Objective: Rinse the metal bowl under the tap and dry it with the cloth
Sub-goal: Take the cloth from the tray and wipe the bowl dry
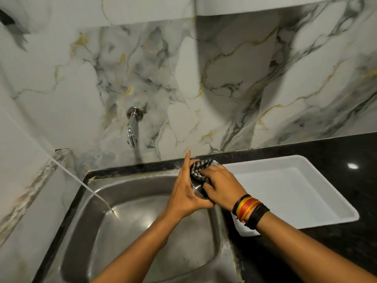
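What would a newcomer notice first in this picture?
First, the two hands meeting over the right rim of the steel sink: the left hand holds the small metal bowl, and the right hand presses the checked cloth on it. Next, the white tray on the dark counter to the right.

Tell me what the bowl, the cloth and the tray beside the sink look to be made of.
Bowl: looks like brushed steel, grey with a soft sheen; mostly hidden by the hands. Cloth: woven fabric, dark and pale checks, crumpled into soft folds. Tray: probably plastic, plain matte white with rounded moulded rim; enamelled metal cannot be ruled out.
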Available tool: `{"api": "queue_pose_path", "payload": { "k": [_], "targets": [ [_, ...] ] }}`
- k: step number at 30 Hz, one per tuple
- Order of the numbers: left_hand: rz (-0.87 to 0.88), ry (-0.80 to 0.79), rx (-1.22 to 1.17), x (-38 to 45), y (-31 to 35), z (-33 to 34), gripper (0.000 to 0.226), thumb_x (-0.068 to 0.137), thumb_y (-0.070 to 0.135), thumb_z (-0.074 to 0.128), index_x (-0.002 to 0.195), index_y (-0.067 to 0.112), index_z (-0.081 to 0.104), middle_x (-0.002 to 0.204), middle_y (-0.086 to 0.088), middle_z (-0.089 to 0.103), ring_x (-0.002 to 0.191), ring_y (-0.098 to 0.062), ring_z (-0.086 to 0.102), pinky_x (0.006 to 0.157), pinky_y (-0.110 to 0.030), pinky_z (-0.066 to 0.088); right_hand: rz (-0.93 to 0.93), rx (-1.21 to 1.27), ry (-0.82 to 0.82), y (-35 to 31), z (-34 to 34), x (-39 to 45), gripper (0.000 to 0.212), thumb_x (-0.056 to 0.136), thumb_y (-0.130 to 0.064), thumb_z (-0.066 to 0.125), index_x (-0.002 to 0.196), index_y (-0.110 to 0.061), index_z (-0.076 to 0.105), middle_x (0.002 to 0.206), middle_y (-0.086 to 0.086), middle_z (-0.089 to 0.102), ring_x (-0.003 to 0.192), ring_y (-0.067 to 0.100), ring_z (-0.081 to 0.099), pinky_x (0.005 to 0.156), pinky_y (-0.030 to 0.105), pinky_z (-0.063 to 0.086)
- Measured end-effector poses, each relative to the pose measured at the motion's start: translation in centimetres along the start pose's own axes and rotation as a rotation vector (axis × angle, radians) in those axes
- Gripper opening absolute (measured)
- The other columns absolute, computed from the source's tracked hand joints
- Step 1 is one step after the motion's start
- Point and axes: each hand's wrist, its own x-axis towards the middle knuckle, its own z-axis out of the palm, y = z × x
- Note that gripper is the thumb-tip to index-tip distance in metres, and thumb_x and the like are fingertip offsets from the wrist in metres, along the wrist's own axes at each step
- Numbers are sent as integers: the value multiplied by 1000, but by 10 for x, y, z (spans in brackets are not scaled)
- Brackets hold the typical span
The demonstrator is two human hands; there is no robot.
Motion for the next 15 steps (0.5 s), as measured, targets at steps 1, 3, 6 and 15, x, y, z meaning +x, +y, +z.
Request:
{"api": "queue_pose_path", "payload": {
  "k": [1,3,6,15],
  "targets": [
    [1,8,-7,-1,0,-5,160,53,33,99,169,49,-10,161,3,50,150,-16,51,122,-49,47,-25,14,-16,-6,1,4,48,90,-7,59,136,-16,68,127,6,67,121,27,54,108,34,42],
    [6,22,-32,-2,-2,-16,160,52,35,99,168,51,-10,160,2,51,148,-17,53,120,-47,49,-121,79,-83,-16,-1,8,49,90,-1,58,135,-15,69,129,5,63,120,25,50,109,36,39],
    [27,24,-30,-2,-5,-37,162,51,35,98,169,47,-13,152,12,55,136,-8,61,112,-37,54,-313,123,-236,-18,-11,4,49,85,5,58,128,-14,74,130,3,60,121,20,47,110,30,33],
    [137,63,51,4,18,-45,161,55,50,99,171,39,-12,168,7,42,155,-6,43,126,-25,38,-617,-684,-16,-26,-40,16,51,100,-13,34,141,-2,62,146,16,61,138,38,53,104,46,49]
  ]
}}
